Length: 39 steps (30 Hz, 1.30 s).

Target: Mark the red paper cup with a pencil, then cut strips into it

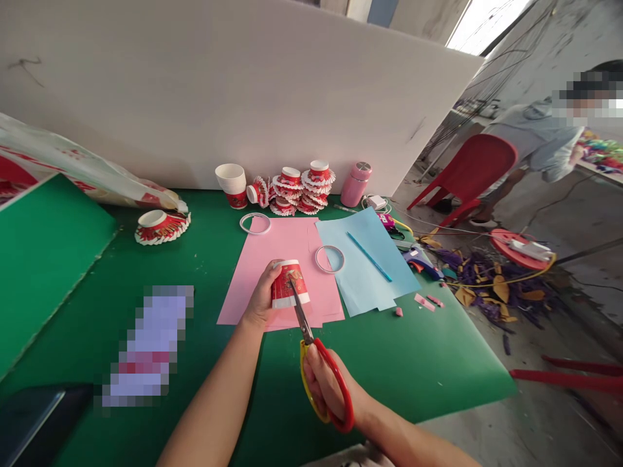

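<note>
Left grip: I have it closed around the side of 1 red paper cup, which is tilted above the pink paper on the desk. Right grip: I have it wrapped around the handles of the scissors, blades pointing forward and overlapping the cup wall. I cannot tell whether the blade tips have entered the wall or merely pass in front of it.

Step in hand, in my judgement: cutting the cup wall lengthwise. The fringed cups behind the paper suggest a similar series of cuts.

Next move, as I judge it, calls for:
1. Keep the left fingers clear of the blade line.
2. Seat the wall between the 2 blades.
3. Close the handles lightly; thin paper may crumple under excess pressure.
</note>
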{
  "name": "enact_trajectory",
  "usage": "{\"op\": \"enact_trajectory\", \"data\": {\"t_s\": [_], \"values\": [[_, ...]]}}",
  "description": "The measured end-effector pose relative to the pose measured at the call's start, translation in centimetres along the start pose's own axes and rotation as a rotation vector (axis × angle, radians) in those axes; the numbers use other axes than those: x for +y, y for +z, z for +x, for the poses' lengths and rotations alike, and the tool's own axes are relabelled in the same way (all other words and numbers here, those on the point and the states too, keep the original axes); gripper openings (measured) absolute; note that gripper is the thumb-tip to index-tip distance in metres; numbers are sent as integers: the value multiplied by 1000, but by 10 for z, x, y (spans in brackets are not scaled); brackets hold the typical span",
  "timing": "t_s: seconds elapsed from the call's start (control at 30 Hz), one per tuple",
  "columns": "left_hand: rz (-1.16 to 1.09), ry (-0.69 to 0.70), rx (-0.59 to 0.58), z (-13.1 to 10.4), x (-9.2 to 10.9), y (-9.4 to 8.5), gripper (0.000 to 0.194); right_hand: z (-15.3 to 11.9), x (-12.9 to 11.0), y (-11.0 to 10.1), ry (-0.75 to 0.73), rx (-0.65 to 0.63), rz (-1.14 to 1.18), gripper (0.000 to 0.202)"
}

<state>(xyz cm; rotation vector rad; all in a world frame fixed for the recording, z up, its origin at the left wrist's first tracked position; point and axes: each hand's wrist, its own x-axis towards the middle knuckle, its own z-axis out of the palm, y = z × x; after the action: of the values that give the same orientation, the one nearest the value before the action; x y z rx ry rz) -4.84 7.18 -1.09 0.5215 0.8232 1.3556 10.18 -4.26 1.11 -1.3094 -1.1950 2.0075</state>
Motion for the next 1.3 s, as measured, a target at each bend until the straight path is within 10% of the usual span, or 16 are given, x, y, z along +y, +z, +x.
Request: {"op": "enact_trajectory", "data": {"t_s": [1.3], "values": [[-2, -12, -26, -2, 1, 1, 31, 0, -3, 5, 102, 34, 76, 75]]}}
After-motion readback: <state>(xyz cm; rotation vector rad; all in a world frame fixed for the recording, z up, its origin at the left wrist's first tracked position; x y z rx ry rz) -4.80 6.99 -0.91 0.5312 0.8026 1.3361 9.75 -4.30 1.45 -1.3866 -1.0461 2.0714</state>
